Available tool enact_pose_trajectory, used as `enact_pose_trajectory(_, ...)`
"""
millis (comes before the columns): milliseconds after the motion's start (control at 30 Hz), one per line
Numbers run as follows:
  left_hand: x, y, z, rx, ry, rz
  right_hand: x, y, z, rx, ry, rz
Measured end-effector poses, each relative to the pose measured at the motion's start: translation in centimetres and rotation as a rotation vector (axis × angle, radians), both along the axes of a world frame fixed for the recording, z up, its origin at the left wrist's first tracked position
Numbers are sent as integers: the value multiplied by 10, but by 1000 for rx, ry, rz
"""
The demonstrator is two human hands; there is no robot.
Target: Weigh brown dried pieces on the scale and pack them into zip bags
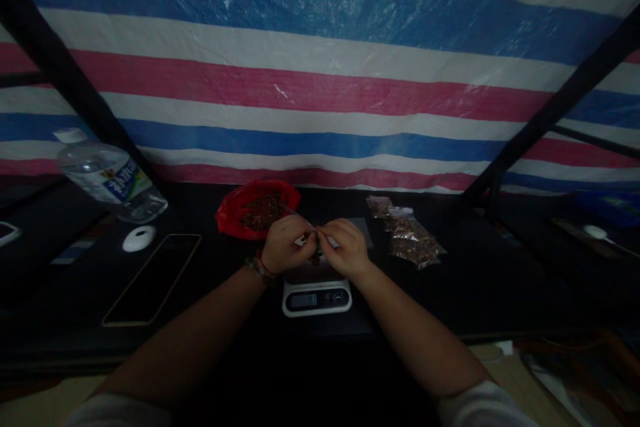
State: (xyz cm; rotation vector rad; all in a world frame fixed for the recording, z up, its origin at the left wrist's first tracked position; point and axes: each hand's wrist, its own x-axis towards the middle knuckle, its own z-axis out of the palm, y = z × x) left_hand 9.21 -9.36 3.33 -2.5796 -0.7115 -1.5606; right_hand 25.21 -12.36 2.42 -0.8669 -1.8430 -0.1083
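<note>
My left hand (284, 243) and my right hand (346, 247) meet above a small white digital scale (317, 295) on the dark table. Both hands are closed in a pinch on a small clear bag (315, 245) held between them, its contents dark and hard to make out. Behind my left hand lies an open red plastic bag (256, 208) with brownish loose material in it. To the right of my right hand lie several small filled clear bags (413, 238).
A phone (154, 277) lies flat at the left, with a small white round object (139, 238) and a water bottle (107, 177) beyond it. A striped red, white and blue tarp (320, 80) hangs behind the table. Black frame bars (550, 113) slant at both sides.
</note>
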Motion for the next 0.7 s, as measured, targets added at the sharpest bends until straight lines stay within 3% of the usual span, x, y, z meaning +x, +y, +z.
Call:
enact_pose_trajectory(267,4,-6,0,-10,-22,70,2,1,0,50,128,-189)
enact_pose_trajectory(500,2,-1,0,-58,4,151,10,6,-5,62,-28,-63)
enact_pose_trajectory(700,4,-5,0,2,79,26,11,10,-7,-11,-203,22)
